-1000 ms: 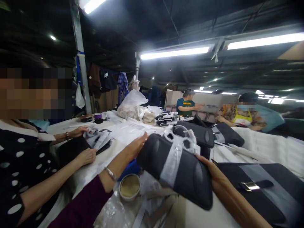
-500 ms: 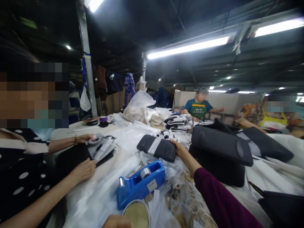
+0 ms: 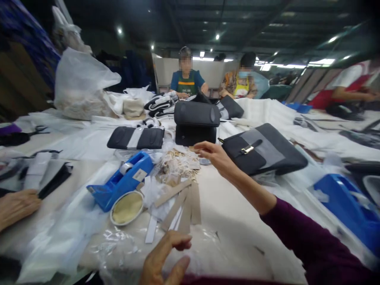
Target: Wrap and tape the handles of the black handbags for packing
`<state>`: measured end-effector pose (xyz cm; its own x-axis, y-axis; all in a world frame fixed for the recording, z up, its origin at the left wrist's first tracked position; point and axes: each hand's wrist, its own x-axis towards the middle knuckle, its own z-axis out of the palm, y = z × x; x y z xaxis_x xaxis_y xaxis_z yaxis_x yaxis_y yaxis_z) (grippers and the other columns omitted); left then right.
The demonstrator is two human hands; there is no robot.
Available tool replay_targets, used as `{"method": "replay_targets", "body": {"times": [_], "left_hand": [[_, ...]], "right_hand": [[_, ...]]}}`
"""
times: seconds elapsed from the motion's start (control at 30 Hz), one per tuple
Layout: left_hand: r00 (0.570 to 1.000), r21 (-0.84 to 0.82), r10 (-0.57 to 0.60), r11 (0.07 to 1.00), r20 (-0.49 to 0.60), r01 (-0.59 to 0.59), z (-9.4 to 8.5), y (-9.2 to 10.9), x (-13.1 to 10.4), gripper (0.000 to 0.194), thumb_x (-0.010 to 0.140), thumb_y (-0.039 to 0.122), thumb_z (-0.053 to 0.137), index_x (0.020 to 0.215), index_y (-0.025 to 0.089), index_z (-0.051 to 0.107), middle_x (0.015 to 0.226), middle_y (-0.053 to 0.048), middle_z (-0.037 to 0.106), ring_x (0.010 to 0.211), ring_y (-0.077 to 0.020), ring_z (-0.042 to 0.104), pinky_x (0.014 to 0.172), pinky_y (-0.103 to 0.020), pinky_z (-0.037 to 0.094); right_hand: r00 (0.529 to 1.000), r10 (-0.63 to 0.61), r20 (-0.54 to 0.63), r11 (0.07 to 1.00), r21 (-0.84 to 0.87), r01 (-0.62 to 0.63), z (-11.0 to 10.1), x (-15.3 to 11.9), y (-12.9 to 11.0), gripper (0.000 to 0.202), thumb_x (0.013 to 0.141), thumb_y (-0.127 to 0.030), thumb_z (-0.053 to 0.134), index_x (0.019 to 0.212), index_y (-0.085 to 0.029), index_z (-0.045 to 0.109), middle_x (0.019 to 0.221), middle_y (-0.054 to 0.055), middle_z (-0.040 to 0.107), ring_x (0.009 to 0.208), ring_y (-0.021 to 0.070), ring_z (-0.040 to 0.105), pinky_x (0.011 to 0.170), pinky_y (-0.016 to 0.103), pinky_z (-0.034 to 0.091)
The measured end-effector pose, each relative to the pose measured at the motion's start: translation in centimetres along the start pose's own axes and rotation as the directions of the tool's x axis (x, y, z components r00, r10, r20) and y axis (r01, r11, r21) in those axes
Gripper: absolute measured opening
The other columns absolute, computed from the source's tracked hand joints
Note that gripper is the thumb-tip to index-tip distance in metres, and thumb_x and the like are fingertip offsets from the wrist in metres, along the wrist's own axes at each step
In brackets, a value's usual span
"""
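My right hand [image 3: 218, 158] reaches over the table with fingers stretched forward and nothing in it. Just right of it lies a dark bag [image 3: 264, 148] with a grey band and a buckled strap. Ahead stands a black bag [image 3: 196, 114], and to its left rests a black pouch [image 3: 118, 137] wrapped in a white strip. Low in front, my left hand [image 3: 166, 257] is empty, its thumb and fingers apart. Beyond that hand are grey-brown card strips [image 3: 185, 209], a round tin [image 3: 127, 208] of yellowish stuff and a blue tape dispenser [image 3: 121, 178].
A co-worker's hand [image 3: 19, 206] is at the left edge. Another blue tape dispenser [image 3: 347, 209] stands on the right. A heap of string loops [image 3: 181, 164] lies mid-table, with a stuffed plastic bag [image 3: 80, 87] at the back left. Several people work across the table.
My view has swung right. My right hand has let go of the black pouch, which now lies on the table. More of my left hand shows, fingers apart.
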<state>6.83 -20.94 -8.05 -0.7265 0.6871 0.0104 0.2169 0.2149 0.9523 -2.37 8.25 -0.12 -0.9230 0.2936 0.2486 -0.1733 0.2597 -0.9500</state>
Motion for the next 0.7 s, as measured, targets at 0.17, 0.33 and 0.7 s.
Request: {"method": "replay_targets", "body": {"times": [0.17,0.33,0.7], "left_hand": [[0.958,0.451,0.148,0.858,0.245,-0.248,5.7,0.8,4.4,0.044,0.082,0.022,0.055,0.125,0.027,0.058,0.132,-0.006,0.057,0.125,-0.0265,0.047,0.111,-0.043,0.034],[0.926,0.762,0.112,0.537,0.361,-0.362,8.8,-0.3,10.0,0.068,0.076,0.001,0.037,0.141,0.021,0.042,0.151,-0.008,0.037,0.141,-0.0249,0.028,0.116,-0.053,0.021],[0.954,0.812,0.209,0.505,0.214,-0.292,5.8,-0.9,13.3,0.055,0.084,0.01,0.034,0.135,0.021,0.051,0.146,-0.008,0.044,0.136,-0.0244,0.039,0.113,-0.05,0.03]], "right_hand": [[0.98,-0.072,-0.188,0.889,-0.458,-0.023,-7.2,-15.4,4.8,0.02,0.089,-0.021,0.048,0.102,-0.018,0.063,0.104,0.007,0.065,0.097,0.0216,0.06,0.086,0.037,0.049],[0.982,-0.175,-0.067,0.571,-0.82,0.046,-8.9,-21.1,11.1,0.038,0.087,-0.011,0.048,0.123,-0.018,0.056,0.13,0.012,0.056,0.121,0.0268,0.048,0.102,0.045,0.041],[0.993,-0.107,-0.054,0.544,-0.839,0.013,-9.7,-21.2,11.4,0.035,0.087,-0.014,0.053,0.121,-0.019,0.059,0.133,0.009,0.055,0.123,0.0261,0.046,0.105,0.04,0.038]]}}
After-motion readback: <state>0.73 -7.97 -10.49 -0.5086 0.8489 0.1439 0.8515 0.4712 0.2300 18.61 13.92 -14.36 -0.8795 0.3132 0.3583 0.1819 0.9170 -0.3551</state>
